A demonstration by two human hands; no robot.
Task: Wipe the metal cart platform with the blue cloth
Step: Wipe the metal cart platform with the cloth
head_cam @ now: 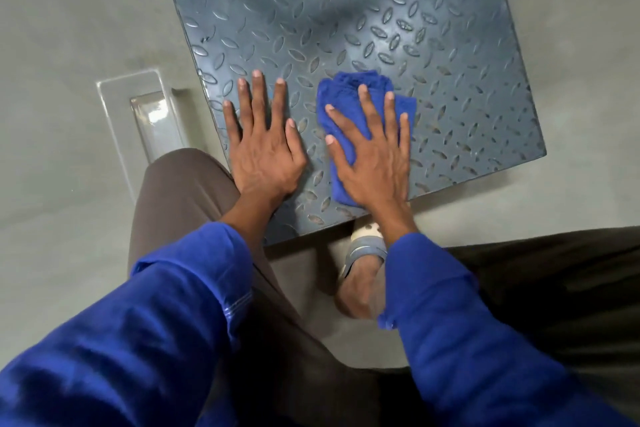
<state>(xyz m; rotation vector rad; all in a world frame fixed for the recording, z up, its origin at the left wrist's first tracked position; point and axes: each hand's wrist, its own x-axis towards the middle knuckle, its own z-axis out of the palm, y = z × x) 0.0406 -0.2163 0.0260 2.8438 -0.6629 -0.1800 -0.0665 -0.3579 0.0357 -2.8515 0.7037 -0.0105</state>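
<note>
Blue cloth (pixel 351 88) sits bunched on the near part of the cart platform (pixel 346 10), right of centre and close to the near edge. Right hand (pixel 375 166) lies flat on top of it with fingers straight and spread, palm pressing it onto the metal; no curl, no pinch. Cloth sticks out past the fingertips on the far side, and a strip shows left of the palm. Left hand (pixel 263 152) is just beside it, clear of the cloth, palm down on bare plate, fingers straight and splayed, holding nothing. Platform is dark grey tread plate with a raised lozenge pattern; far end is blurred. Both sleeves (pixel 467 322) are blue. Grey floor (pixel 69 28) all round. Sandalled foot (pixel 363 270) is on the floor below the right wrist, toes hidden under the platform's near edge. Brown trouser leg (pixel 180 191) under the left forearm. Glossy rectangular fitting (pixel 149 121) in the floor near the platform's near-left corner; can't tell what it is.
</note>
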